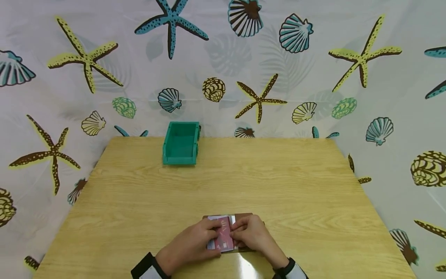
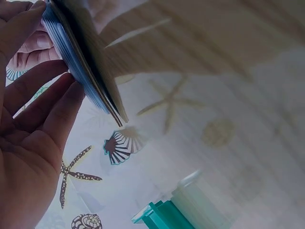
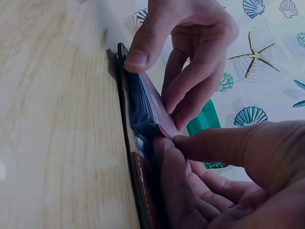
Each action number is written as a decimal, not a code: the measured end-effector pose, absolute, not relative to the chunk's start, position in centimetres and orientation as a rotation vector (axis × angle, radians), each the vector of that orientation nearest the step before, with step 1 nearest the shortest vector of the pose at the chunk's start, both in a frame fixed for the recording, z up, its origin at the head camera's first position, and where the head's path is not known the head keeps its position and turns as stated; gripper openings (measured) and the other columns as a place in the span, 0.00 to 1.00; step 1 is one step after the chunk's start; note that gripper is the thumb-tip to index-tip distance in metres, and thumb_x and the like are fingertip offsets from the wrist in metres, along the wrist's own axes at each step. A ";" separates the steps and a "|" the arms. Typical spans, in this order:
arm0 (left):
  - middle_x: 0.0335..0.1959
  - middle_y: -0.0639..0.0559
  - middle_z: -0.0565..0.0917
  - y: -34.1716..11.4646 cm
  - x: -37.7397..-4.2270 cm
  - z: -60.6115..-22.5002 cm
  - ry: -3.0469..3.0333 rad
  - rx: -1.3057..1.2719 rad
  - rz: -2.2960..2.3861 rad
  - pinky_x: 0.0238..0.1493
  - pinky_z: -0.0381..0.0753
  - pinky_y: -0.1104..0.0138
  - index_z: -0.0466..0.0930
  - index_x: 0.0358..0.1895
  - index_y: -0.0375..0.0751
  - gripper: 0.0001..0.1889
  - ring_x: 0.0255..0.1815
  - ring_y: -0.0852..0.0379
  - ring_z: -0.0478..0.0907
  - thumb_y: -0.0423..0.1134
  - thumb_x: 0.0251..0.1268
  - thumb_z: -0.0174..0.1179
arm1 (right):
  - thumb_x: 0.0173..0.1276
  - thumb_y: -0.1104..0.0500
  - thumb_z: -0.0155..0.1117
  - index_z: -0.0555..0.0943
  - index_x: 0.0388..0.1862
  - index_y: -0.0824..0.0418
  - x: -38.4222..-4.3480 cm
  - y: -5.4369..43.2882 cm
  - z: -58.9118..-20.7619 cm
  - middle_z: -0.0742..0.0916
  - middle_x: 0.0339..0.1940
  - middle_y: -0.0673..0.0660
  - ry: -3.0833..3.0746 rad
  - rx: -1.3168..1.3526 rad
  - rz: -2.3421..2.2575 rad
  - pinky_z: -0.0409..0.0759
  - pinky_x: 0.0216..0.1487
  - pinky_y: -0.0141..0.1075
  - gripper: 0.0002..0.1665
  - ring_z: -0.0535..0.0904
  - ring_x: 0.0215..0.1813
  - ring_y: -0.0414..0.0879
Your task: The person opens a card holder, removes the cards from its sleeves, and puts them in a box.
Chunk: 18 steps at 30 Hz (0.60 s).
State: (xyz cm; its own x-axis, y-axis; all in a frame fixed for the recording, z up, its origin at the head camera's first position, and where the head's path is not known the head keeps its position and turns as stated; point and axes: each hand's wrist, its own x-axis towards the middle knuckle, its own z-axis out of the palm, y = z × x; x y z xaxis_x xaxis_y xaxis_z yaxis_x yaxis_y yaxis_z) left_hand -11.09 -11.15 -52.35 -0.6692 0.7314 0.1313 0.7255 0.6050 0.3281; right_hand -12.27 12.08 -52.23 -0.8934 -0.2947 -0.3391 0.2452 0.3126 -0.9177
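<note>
A brown card holder [image 1: 245,215] lies spread on the wooden table near its front edge, a pink card [image 1: 225,232] marked "VIP" uppermost on its sleeves. My left hand [image 1: 196,241] holds the holder's left side, thumb at the near edge and fingers over the card. From the right, my right hand [image 1: 254,234] pinches the inner edge of the pink card's sleeve between thumb and forefinger. In the right wrist view the layered clear sleeves [image 3: 139,102] fan out above the stitched cover [image 3: 144,186]. The left wrist view shows the sleeves [image 2: 71,57] edge-on beside my fingers.
At the back left of the wooden table [image 1: 278,178] stands a green open-fronted bin [image 1: 179,160]. A white cloth [image 1: 223,58] printed with shells and starfish hangs behind the table and along both sides.
</note>
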 end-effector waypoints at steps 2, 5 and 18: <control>0.61 0.48 0.83 -11.2 -11.2 -52.4 2.819 1.307 0.570 0.56 0.83 0.66 0.89 0.47 0.40 0.21 0.59 0.56 0.80 0.52 0.58 0.75 | 0.61 0.71 0.71 0.84 0.41 0.76 -12.4 12.2 -52.2 0.90 0.28 0.62 2.132 -0.031 -1.620 0.86 0.25 0.37 0.10 0.85 0.23 0.43; 0.59 0.48 0.83 -11.2 -11.4 -52.5 2.847 1.355 0.589 0.56 0.83 0.66 0.89 0.43 0.41 0.19 0.57 0.56 0.81 0.52 0.55 0.77 | 0.61 0.71 0.71 0.82 0.41 0.76 -12.5 12.4 -51.9 0.90 0.28 0.60 2.128 0.007 -1.639 0.86 0.26 0.38 0.11 0.86 0.24 0.44; 0.57 0.48 0.82 -11.6 -11.3 -52.3 2.797 1.251 0.551 0.57 0.83 0.65 0.89 0.44 0.41 0.19 0.58 0.55 0.81 0.51 0.57 0.76 | 0.61 0.71 0.67 0.85 0.42 0.74 -12.4 16.2 -50.6 0.88 0.30 0.59 2.318 0.184 -1.550 0.87 0.29 0.38 0.11 0.85 0.28 0.44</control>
